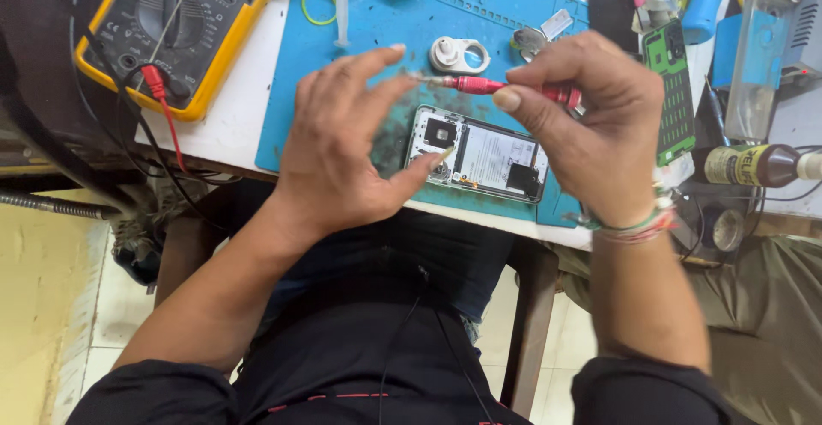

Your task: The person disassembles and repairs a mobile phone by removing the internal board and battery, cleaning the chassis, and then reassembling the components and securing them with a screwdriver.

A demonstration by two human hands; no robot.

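Observation:
An opened phone with its back cover off lies on a blue work mat, its inner parts showing. My right hand grips a red-handled screwdriver held level above the phone, tip pointing left. My left hand hovers over the phone's left end. Its fingers are spread, the index fingertip meets the screwdriver tip, and the thumb rests by the phone's lower left corner.
A yellow multimeter with a red probe lead sits at the upper left. A white round tool and a syringe lie on the mat. A green circuit board, a brown bottle and clutter crowd the right side.

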